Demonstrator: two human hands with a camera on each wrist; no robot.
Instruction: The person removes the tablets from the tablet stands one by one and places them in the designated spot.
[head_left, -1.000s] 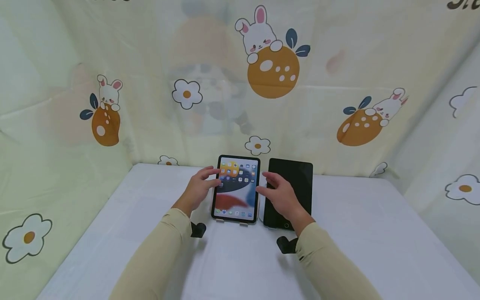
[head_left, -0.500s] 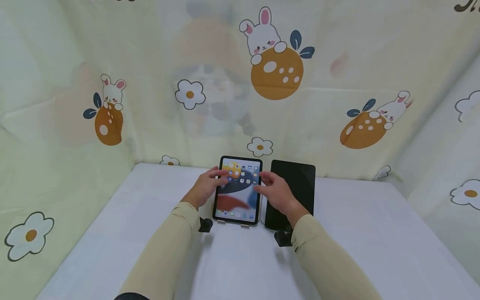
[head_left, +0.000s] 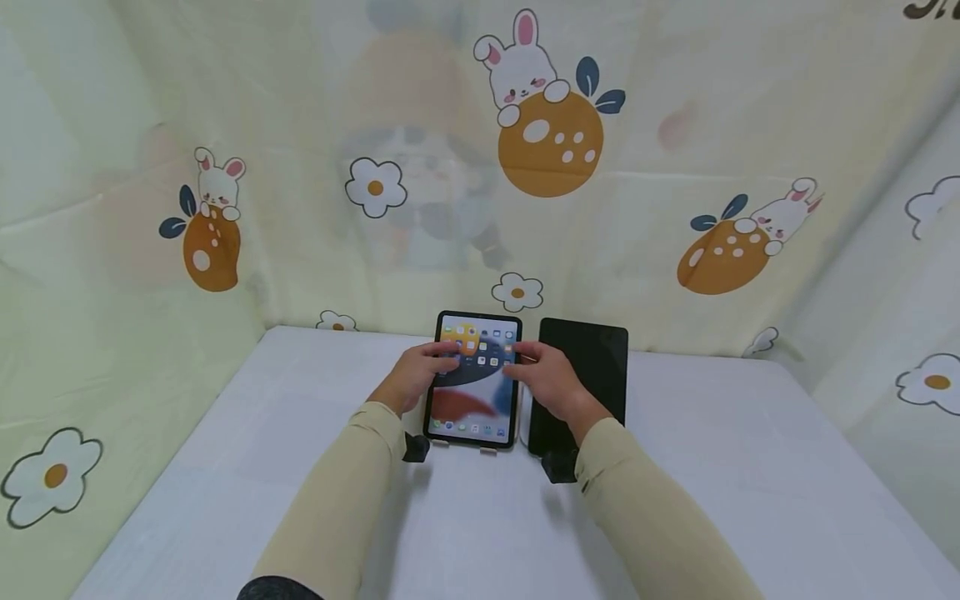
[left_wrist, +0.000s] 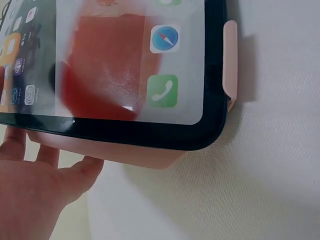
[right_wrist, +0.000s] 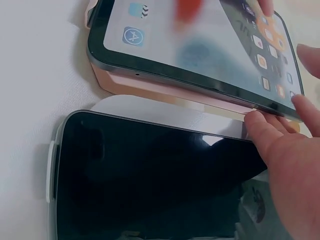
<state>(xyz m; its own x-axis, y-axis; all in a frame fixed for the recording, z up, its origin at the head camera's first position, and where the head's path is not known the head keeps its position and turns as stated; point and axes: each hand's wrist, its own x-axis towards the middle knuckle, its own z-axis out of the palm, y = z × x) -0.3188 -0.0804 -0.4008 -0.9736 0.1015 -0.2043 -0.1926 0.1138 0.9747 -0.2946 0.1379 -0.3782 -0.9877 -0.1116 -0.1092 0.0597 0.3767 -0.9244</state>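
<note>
Lit tablet | likely stiff, fragile; best held by edges | hands spread about sides; grip cannot be told

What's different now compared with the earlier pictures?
The left hand has moved right and the right hand slightly left, closing in on the lit tablet, fingers now reaching over its side edges. Whether they grip it is unclear. The lit tablet and dark tablet stayed put.
</note>
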